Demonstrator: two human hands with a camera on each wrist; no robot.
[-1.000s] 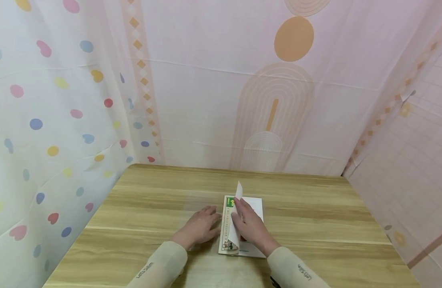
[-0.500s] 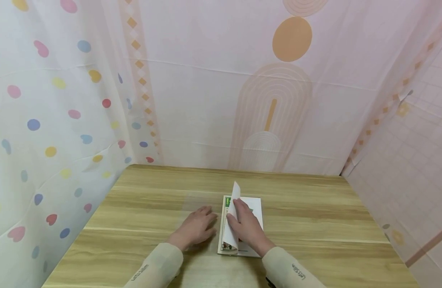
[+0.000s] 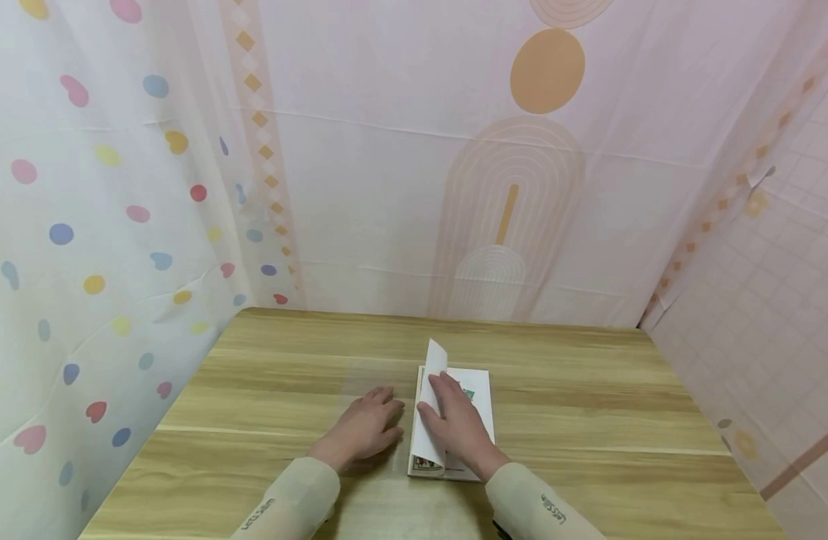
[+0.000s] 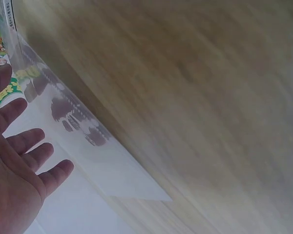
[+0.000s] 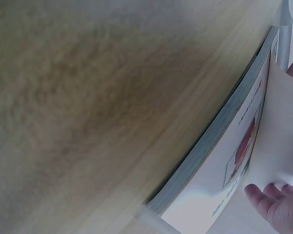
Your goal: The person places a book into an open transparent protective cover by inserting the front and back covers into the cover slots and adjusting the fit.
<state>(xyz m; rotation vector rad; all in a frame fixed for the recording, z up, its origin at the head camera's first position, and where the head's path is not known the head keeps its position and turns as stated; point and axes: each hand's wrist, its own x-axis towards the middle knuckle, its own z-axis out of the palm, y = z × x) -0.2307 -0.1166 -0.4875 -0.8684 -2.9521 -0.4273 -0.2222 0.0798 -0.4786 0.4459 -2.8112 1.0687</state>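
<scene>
A thick book (image 3: 478,386) lies open on the table, with colour pictures on its white pages; the right wrist view shows its page edges (image 5: 219,114). One white leaf (image 3: 433,360) stands up and bends leftward over the page beneath it. My right hand (image 3: 457,424) lies against this leaf, fingers and thumb extended along its right side. To the left, my left hand (image 3: 367,426) rests spread beside the book, over a clear plastic sheet (image 4: 122,170). In the left wrist view its fingers (image 4: 36,156) are apart and grip nothing.
The wood-grain table (image 3: 589,405) extends on both sides of the book. A patterned curtain (image 3: 360,187) hangs along its back edge. Dotted cloth (image 3: 117,300) borders the left, and a pale checked cloth (image 3: 772,315) the right.
My right hand has moved slightly left, bending the leaf further over and covering more of the printed page on the left. My left hand has hardly shifted beside the book.
</scene>
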